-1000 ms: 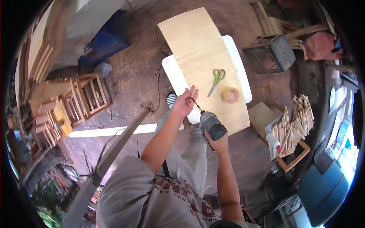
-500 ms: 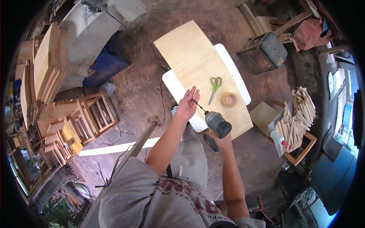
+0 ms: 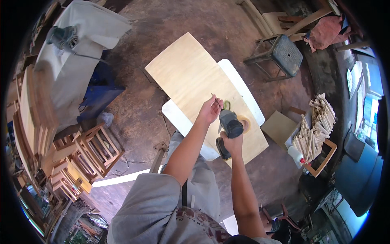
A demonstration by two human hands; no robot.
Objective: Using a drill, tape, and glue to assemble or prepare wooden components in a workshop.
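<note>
Plywood board [image 3: 185, 67], power drill [image 3: 231, 124], grey shirt [image 3: 148, 199] with maroon lettering [image 3: 187, 214]

Scissors [image 3: 228, 104] — mostly hidden, tape [image 3: 247, 122] partly (behind drill [image 3: 231, 124])

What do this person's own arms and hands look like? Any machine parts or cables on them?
No machine parts or cables show on them. The left hand and right hand wear no gloves, and no watch or wristband shows. The forearms are uncovered. The left sleeve is loose, plain grey cloth, ending near the elbow.
</note>
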